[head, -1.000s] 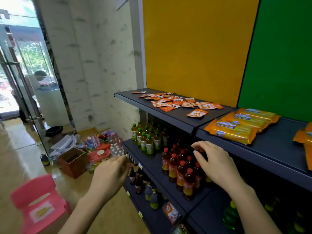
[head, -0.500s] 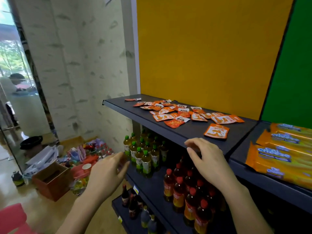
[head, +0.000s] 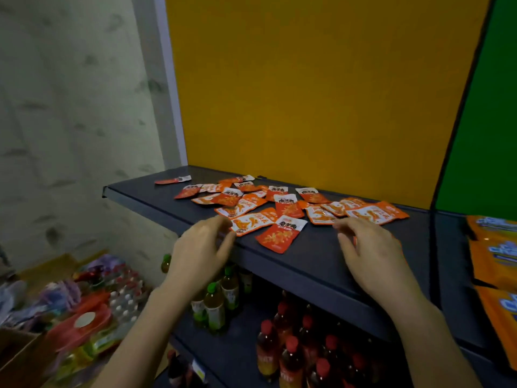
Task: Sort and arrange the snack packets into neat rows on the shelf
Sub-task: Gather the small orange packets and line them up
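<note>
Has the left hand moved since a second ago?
Yes. The left hand has risen from beside the bottle shelf to the top shelf front edge, fingertips by a snack packet.

Head camera, looking down, close over shelf (head: 321, 247)

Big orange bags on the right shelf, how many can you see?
3 on the right shelf: back bag, middle bag, front bag nearest me. The frame edge cuts all three, so more may be hidden.
</note>
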Available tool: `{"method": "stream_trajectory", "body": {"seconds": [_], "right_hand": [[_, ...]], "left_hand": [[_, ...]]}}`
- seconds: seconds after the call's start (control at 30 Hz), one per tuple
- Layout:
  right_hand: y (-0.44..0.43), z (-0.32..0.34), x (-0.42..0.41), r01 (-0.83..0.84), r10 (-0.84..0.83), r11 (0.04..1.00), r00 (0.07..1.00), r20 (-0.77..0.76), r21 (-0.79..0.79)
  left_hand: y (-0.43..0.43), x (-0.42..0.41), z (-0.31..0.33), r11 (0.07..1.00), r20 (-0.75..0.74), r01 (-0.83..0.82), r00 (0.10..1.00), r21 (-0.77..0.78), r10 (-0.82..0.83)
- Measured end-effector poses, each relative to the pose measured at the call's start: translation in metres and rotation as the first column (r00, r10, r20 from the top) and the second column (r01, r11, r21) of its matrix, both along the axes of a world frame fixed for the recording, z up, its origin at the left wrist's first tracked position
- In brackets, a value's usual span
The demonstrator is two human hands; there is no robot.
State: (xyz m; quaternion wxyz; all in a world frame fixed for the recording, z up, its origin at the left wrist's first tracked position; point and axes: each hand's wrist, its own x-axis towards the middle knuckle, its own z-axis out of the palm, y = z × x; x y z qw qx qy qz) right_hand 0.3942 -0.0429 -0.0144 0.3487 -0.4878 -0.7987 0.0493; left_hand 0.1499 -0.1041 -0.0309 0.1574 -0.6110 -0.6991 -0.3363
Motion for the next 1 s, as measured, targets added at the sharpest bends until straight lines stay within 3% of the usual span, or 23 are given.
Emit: {"method": "stream_trajectory", "body": {"seconds": [0.2, 0.33, 0.43, 0.53, 0.67, 0.87, 0.93, 1.0], "right_hand": [[0.02, -0.003, 0.001, 0.257, -0.252, 0.965, 0.964, 0.09, -0.049], [0.027, -0.002, -0.002, 0.447, -0.409, 0.881, 0.883, 0.23, -0.152], [0.027, 0.001, -0.006, 0.526, -0.473, 0.825, 0.843, 0.256, -0.208], [0.027, 0.001, -0.009, 0.599, -0.524, 0.768, 0.791, 0.318, -0.226], [0.034, 0.003, -0.01, 0.643, -0.585, 0.677, 0.765, 0.27, -0.357], [0.036, 0.012, -0.011, 0.598, -0.636, 0.644, 0.765, 0.1, -0.477], [0.036, 0.013, -0.011, 0.573, -0.64, 0.66, 0.768, 0.037, -0.486], [0.036, 0.015, -0.009, 0.557, -0.646, 0.684, 0.762, -0.037, -0.471]], "left_hand": [[0.07, -0.015, 0.006, 0.981, 0.07, 0.109, 0.993, -0.163, -0.099], [0.107, -0.024, 0.01, 0.933, 0.006, 0.174, 0.983, -0.316, -0.181], [0.125, -0.031, 0.009, 0.893, -0.036, 0.175, 0.977, -0.415, -0.208], [0.136, -0.04, 0.009, 0.857, 0.038, 0.214, 0.974, -0.468, -0.222], [0.141, -0.046, 0.014, 0.812, 0.116, 0.244, 0.969, -0.53, -0.216], [0.141, -0.055, 0.021, 0.824, 0.199, 0.282, 0.958, -0.492, -0.208], [0.133, -0.058, 0.028, 0.869, 0.248, 0.291, 0.947, -0.401, -0.203], [0.13, -0.06, 0.035, 0.915, 0.357, 0.347, 0.897, -0.206, -0.26]]}}
